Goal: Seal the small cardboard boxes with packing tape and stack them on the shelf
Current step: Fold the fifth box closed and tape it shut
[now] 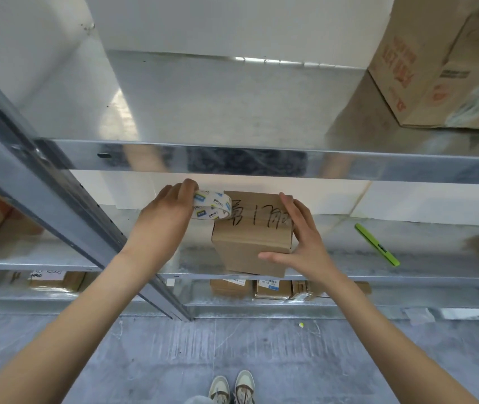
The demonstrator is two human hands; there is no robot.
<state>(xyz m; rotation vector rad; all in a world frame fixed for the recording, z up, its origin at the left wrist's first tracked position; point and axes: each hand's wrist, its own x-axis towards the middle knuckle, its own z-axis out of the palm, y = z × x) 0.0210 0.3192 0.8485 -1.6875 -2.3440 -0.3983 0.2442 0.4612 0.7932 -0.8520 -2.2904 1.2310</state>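
A small brown cardboard box (247,243) with black handwriting on its top stands on the middle metal shelf (349,258). My right hand (302,246) holds it from the right side, thumb across the front face and fingers along the top right edge. My left hand (168,214) grips a roll of packing tape (212,207) with blue printed logos, held at the box's upper left corner and touching its top. The tape's free end is not visible.
A green utility knife (377,244) lies on the same shelf to the right. A large cardboard box (436,68) sits on the upper shelf at right. Several small boxes (273,288) stand on the lower shelf. A grey upright post (72,205) slants across the left.
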